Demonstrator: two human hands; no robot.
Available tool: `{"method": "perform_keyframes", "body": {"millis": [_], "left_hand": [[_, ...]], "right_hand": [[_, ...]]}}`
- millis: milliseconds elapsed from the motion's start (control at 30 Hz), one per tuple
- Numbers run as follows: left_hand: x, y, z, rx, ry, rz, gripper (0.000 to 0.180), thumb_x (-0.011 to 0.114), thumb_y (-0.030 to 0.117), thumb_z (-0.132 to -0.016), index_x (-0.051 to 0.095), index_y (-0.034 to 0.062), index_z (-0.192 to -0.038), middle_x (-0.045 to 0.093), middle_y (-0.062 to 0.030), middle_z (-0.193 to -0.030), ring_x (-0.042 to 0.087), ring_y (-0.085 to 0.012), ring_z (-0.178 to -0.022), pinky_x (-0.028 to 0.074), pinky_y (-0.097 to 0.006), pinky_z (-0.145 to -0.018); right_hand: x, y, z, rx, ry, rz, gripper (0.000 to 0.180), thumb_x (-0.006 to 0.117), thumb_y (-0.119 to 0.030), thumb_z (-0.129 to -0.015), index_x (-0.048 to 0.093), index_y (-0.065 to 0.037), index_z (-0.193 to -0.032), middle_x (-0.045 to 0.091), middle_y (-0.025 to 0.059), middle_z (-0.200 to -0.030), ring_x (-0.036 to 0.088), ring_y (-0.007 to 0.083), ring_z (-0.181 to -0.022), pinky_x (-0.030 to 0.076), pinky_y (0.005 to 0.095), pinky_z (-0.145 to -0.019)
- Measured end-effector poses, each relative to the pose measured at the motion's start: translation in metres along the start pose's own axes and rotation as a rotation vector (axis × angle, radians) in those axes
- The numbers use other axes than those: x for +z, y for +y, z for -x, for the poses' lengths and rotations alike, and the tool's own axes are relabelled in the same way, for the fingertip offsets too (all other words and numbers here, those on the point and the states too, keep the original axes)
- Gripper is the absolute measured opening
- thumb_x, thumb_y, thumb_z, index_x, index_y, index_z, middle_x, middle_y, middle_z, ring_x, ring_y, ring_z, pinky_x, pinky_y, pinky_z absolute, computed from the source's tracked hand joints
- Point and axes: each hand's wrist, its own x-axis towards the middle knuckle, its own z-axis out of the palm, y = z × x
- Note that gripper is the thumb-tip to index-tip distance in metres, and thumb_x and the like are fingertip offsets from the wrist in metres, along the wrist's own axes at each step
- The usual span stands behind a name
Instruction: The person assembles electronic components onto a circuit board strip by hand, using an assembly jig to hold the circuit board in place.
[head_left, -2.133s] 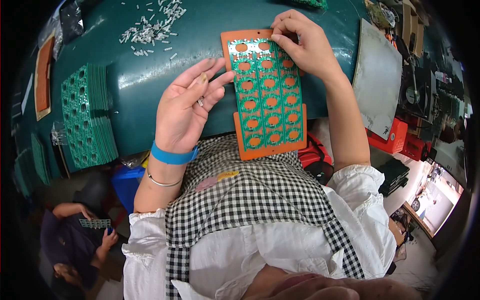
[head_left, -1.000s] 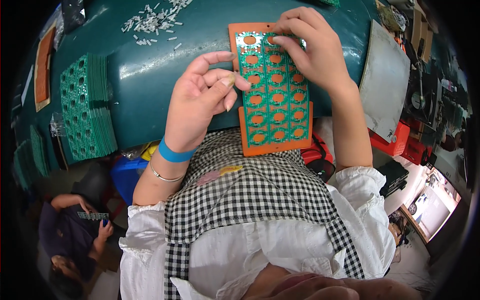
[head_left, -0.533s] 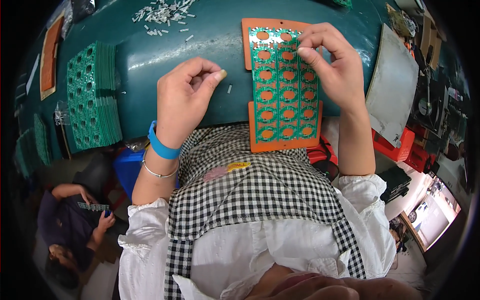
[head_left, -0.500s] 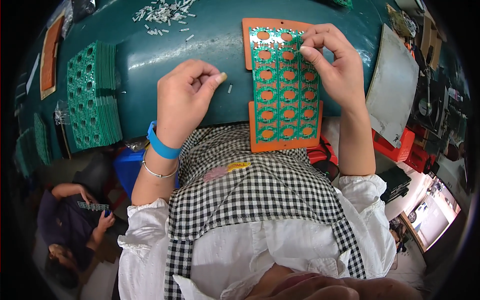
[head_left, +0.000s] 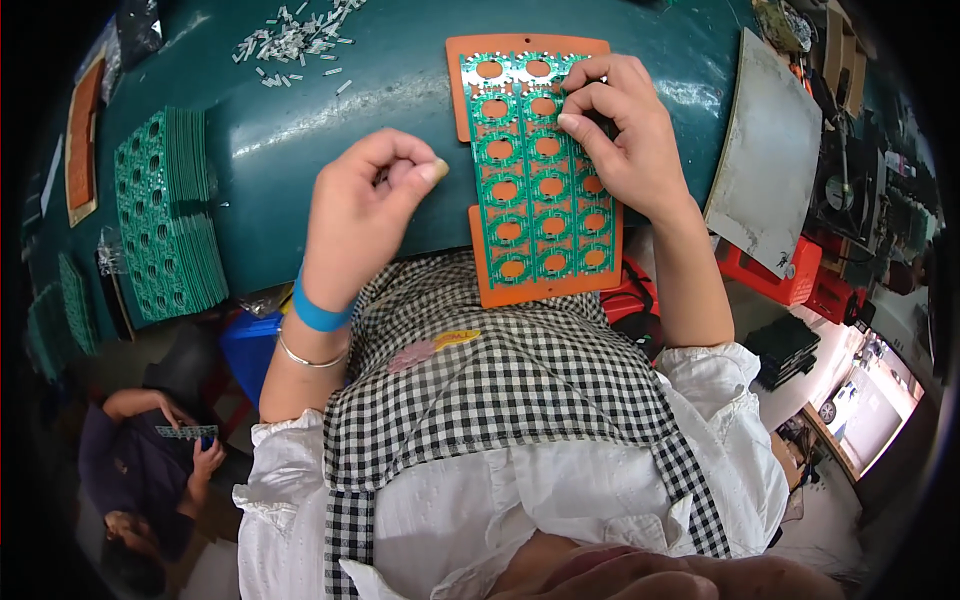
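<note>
A green circuit board panel (head_left: 525, 165) with rows of round cut-outs lies on an orange backing plate (head_left: 550, 290) at the table's near edge. Over its right column of cut-outs is my right hand (head_left: 625, 135), thumb and fingertips bent together against the board. Whatever they pinch is too small to make out. Left of the panel, my left hand (head_left: 370, 205) hovers above the table with thumb and forefinger pressed together. Anything between those fingertips is hidden. Small pale strip-like parts (head_left: 305, 40) lie in a loose pile at the far side.
Stacked green circuit panels (head_left: 165, 215) stand on the left, with an orange plate (head_left: 85, 145) beyond. A grey flat board (head_left: 765, 150) and a red crate (head_left: 765, 265) are to the right. Another person (head_left: 140, 465) handles a small board at lower left.
The whole view has shifted, so the table and panel appear farther left. My right fingertips sit slightly lower on the panel. A single strip beside my left hand no longer shows.
</note>
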Motion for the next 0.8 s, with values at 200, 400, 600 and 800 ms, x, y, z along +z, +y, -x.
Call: {"method": "perform_keyframes", "body": {"millis": [200,400,600,800], "left_hand": [[-0.013,-0.004,-0.011,-0.301,-0.233,1.000,0.010,0.054,0.011,-0.094,0.057,0.0019,-0.098,0.060,-0.0052,-0.084,0.033,-0.0027,-0.057,0.027,-0.016,-0.047],[-0.009,-0.011,-0.009,-0.285,-0.335,1.035,0.010,0.055,0.009,-0.094,0.057,0.0008,-0.099,0.062,-0.0076,-0.084,0.036,-0.0018,-0.055,0.025,-0.016,-0.044],[-0.009,-0.012,-0.009,-0.305,-0.284,0.988,0.017,0.056,0.008,-0.093,0.059,-0.0027,-0.105,0.063,-0.0056,-0.083,0.037,-0.0011,-0.054,0.025,-0.016,-0.044],[-0.006,-0.009,-0.009,-0.299,-0.258,0.923,0.021,0.056,0.006,-0.092,0.060,-0.0041,-0.109,0.064,-0.0063,-0.088,0.035,-0.0003,-0.055,0.026,-0.015,-0.045]], "right_hand": [[0.003,0.005,-0.001,0.039,0.077,0.028,0.008,0.067,-0.005,-0.079,0.060,-0.002,-0.081,0.058,0.0055,-0.099,0.055,0.0214,-0.091,0.046,0.0292,-0.073],[0.008,0.001,-0.013,0.052,0.089,0.021,0.007,0.066,-0.006,-0.081,0.060,-0.001,-0.081,0.058,0.0055,-0.099,0.056,0.0204,-0.090,0.047,0.0286,-0.073],[0.007,0.000,-0.014,0.067,0.052,0.056,0.008,0.067,-0.006,-0.081,0.061,-0.002,-0.082,0.057,0.0048,-0.097,0.057,0.0198,-0.089,0.048,0.0290,-0.072],[0.009,0.002,-0.015,0.022,0.070,0.070,0.008,0.067,-0.006,-0.081,0.061,-0.002,-0.082,0.057,0.0049,-0.096,0.057,0.0198,-0.088,0.048,0.0288,-0.072]]}}
